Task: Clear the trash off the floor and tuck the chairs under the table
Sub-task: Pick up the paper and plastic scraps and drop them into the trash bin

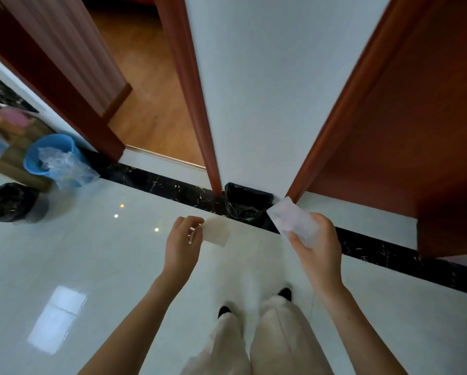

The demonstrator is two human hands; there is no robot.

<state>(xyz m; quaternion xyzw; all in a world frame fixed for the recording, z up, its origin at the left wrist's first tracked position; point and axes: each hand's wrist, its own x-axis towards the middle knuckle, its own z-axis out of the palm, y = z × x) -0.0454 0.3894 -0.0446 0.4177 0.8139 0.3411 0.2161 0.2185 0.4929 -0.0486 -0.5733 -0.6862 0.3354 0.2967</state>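
The pale tiled floor (97, 266) runs out ahead of me to a black marble border strip (156, 182) at the foot of the white wall (254, 104), with reddish wooden door frames on either side. Right where that strip meets the wall, between the two frames, stands a bin lined with a black bag (247, 201). I judge it to be where I am headed, since both my arms are stretched toward it. Off toward the floor's far left edge sit a blue bucket (51, 152) stuffed with clear plastic and another black-bagged bin (10, 201).

My right hand (317, 247) is closed around a clear, flattish plastic wrapper (291, 221), held up just short of the bin's rim so it can drop in. My left hand (185, 239) pinches a small pale slip of paper (217, 234) between thumb and fingertips, a little further back from the bin. Both pieces of trash are off the floor and in my grip; neither is in the bin yet. No chairs or table are in sight.
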